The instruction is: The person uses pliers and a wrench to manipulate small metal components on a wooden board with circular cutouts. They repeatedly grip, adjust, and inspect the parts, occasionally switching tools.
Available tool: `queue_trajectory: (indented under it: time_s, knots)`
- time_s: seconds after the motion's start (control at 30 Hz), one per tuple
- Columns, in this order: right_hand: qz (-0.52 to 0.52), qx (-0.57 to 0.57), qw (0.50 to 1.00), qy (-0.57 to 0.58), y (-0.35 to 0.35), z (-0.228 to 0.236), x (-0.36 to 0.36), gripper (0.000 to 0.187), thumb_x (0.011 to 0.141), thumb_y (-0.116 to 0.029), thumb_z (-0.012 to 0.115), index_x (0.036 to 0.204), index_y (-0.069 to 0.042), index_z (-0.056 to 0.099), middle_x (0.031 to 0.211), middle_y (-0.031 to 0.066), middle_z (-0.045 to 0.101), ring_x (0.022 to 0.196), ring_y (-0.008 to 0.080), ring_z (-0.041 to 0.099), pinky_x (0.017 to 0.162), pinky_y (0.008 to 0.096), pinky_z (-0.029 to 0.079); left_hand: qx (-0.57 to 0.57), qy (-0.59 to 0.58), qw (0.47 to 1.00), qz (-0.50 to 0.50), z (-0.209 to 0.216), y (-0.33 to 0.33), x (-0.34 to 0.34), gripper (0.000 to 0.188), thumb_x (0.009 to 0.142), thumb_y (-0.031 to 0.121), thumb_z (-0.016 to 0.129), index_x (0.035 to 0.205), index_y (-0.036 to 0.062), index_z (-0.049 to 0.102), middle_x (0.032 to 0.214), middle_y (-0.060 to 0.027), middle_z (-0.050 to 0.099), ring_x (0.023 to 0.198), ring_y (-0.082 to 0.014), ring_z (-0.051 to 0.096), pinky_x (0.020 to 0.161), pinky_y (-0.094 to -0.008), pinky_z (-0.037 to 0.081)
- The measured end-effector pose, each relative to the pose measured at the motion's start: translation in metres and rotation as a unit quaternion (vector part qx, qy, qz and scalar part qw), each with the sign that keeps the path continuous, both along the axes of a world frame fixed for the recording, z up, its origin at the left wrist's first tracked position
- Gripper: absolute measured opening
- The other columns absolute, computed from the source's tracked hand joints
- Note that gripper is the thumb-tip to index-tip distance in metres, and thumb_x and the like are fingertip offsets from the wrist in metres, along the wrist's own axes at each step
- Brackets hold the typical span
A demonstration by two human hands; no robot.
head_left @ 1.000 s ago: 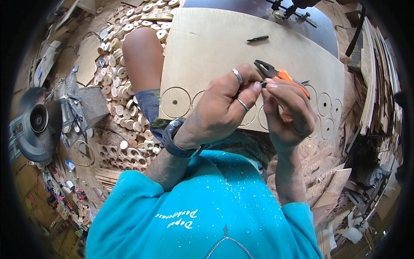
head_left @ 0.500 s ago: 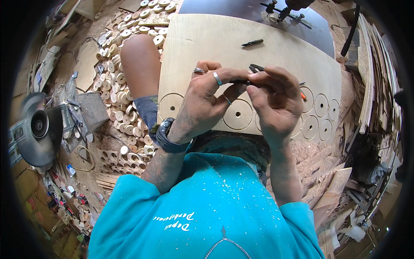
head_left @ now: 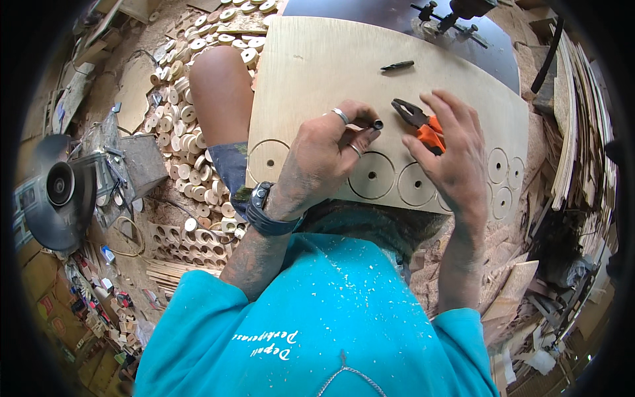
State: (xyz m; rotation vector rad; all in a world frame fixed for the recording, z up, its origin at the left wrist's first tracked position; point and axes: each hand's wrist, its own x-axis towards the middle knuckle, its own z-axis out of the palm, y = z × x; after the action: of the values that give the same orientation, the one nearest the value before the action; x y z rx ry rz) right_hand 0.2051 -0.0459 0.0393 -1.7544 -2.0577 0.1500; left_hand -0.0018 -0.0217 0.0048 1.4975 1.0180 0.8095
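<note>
My left hand [head_left: 327, 155], with rings and a wristwatch, pinches a small dark cylindrical metal piece [head_left: 377, 124] between thumb and fingertips. My right hand [head_left: 452, 155] rests on orange-handled pliers [head_left: 418, 122] lying on a plywood sheet [head_left: 331, 66], fingers spread over the handles. The sheet lies across my lap and carries several cut circles with centre holes [head_left: 371, 175]. A dark drill bit [head_left: 397, 65] lies on the sheet farther away.
Many small wooden discs [head_left: 178, 132] litter the sawdust floor on the left beside my bare knee [head_left: 221, 86]. An angle grinder with a round disc [head_left: 56, 192] sits at far left. A dark metal machine [head_left: 456, 10] stands beyond the sheet. Stacked wood strips [head_left: 582, 132] line the right.
My hands came apart. The right hand set the pliers down on the sheet and now covers them, while the left keeps the small metal piece.
</note>
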Motion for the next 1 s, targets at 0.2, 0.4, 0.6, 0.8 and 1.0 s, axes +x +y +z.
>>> queue_trajectory:
  time_s: [0.2,0.4,0.6,0.8,1.0]
  knots:
    - [0.028,-0.146,0.985,-0.083,0.002,0.005,0.023,0.049,0.082,-0.023,0.075,0.125,-0.005,0.061,0.111,0.0118,0.063,0.105,0.029,0.061,0.09,0.0397,0.048,0.086,-0.024,0.996,0.001,-0.005,0.001,0.003,0.02,0.094,0.001,0.063,0.113,0.0003,0.068,0.103,-0.0121,0.071,0.095,-0.0191,0.069,0.083,-0.0305,0.056]
    - [0.019,-0.106,0.987,0.122,0.0,0.016,0.011,0.049,0.092,-0.026,0.069,0.133,-0.001,0.056,0.11,0.0126,0.064,0.098,0.0235,0.063,0.089,0.0342,0.049,0.138,0.013,0.99,0.008,-0.009,0.001,0.002,0.019,0.091,0.004,0.067,0.109,0.0009,0.071,0.098,-0.0147,0.073,0.089,-0.0225,0.071,0.078,-0.0315,0.057]
    - [0.059,-0.018,0.957,0.284,-0.027,0.017,-0.008,0.059,0.092,-0.03,0.069,0.142,-0.005,0.05,0.104,0.013,0.066,0.086,0.0215,0.065,0.075,0.0349,0.053,0.117,-0.002,0.993,0.013,-0.013,0.002,0.003,0.021,0.092,0.004,0.068,0.112,0.0043,0.072,0.097,-0.0121,0.074,0.09,-0.0161,0.071,0.078,-0.0277,0.056]
    - [0.067,-0.057,0.988,0.124,-0.031,0.012,-0.021,0.062,0.09,-0.032,0.07,0.145,-0.011,0.049,0.098,0.0121,0.065,0.084,0.0247,0.064,0.073,0.0389,0.052,0.137,-0.011,0.99,0.026,-0.015,0.0,0.002,0.022,0.091,0.003,0.068,0.113,0.003,0.071,0.095,-0.0122,0.075,0.088,-0.0152,0.071,0.077,-0.0268,0.056]
    - [0.103,0.107,0.962,0.228,-0.029,0.007,-0.018,0.064,0.09,-0.031,0.07,0.144,-0.004,0.049,0.092,0.0106,0.066,0.081,0.0217,0.064,0.071,0.0355,0.054,0.127,-0.006,0.991,0.033,-0.016,0.0,0.004,0.021,0.091,0.002,0.068,0.111,0.0013,0.072,0.096,-0.0126,0.075,0.088,-0.0154,0.071,0.076,-0.0269,0.057]
